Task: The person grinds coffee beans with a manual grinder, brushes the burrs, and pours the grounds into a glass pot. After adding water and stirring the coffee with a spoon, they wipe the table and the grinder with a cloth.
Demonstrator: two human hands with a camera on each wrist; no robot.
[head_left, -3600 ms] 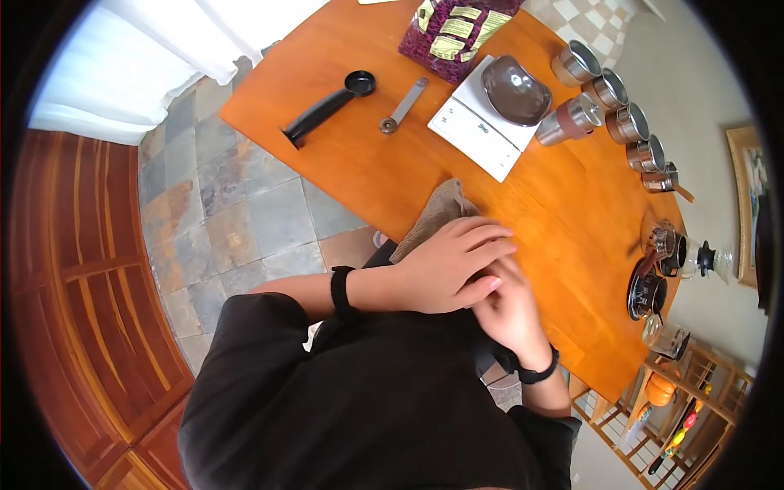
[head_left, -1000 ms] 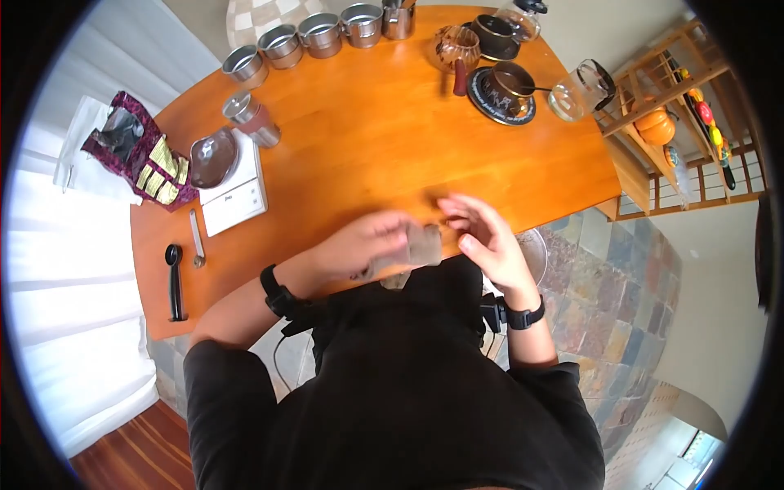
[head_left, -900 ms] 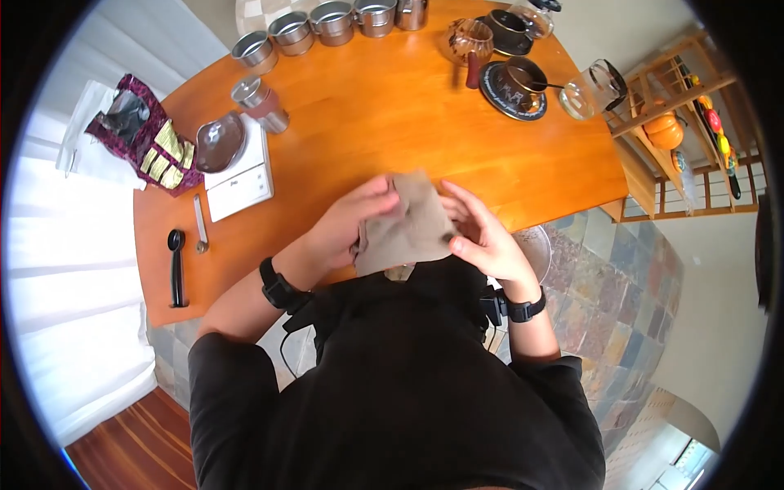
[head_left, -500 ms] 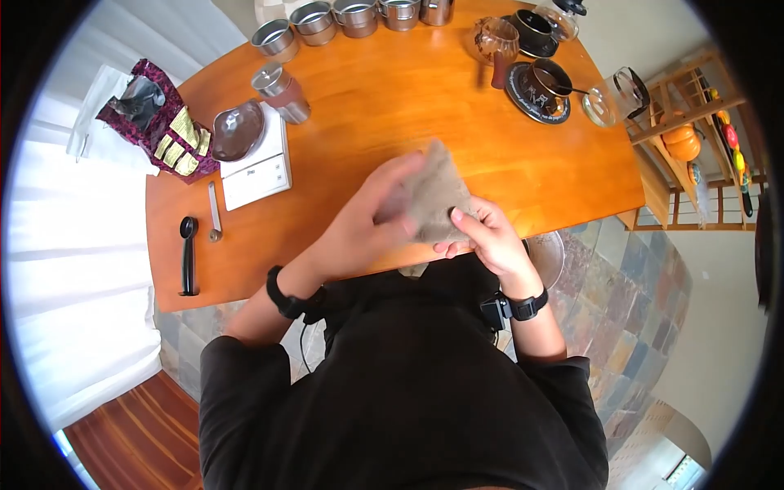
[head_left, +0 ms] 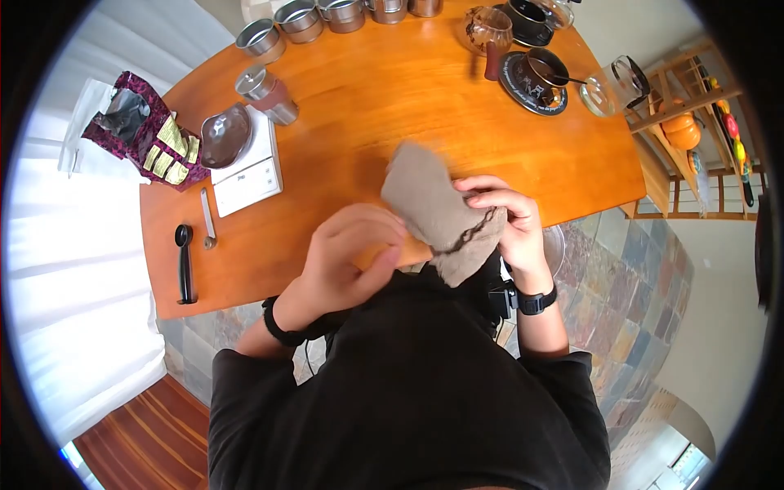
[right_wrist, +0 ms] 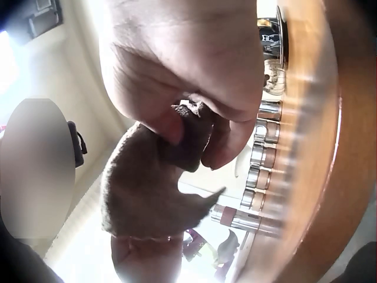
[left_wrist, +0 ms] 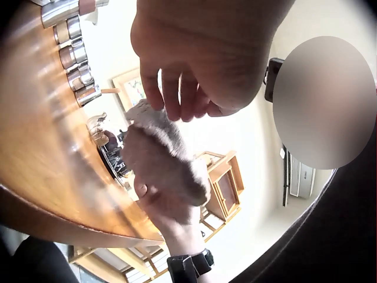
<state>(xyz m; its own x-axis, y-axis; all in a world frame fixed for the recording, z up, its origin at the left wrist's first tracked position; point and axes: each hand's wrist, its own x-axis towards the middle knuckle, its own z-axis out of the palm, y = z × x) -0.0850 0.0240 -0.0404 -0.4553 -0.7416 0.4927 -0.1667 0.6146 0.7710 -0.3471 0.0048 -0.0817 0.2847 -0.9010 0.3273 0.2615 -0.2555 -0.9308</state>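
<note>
A grey-brown cloth [head_left: 425,192], folded with a dark wavy edge, is held up over the table's near edge. My right hand [head_left: 518,224] grips its right side; in the right wrist view, thumb and fingers pinch a dark fold of the cloth [right_wrist: 138,188]. To the left of it is my left hand [head_left: 347,253], fingers loosely bent and thumb apart, with table showing between them. The left wrist view has this hand's fingertips right at the top end of the cloth [left_wrist: 156,156].
On the wooden table [head_left: 351,155], a white scale [head_left: 249,184] bears a brown dish [head_left: 226,136]. Around it are a purple bag [head_left: 159,139], a black scoop [head_left: 186,261], a measuring spoon [head_left: 207,216] and a steel cylinder [head_left: 268,94]. Metal cups line the back; a cup [head_left: 545,69] stands right.
The head view has turned since the oldest frame, where the hands overlapped. Over the last half second the cloth has swung and spread, and my left hand has moved down off it.
</note>
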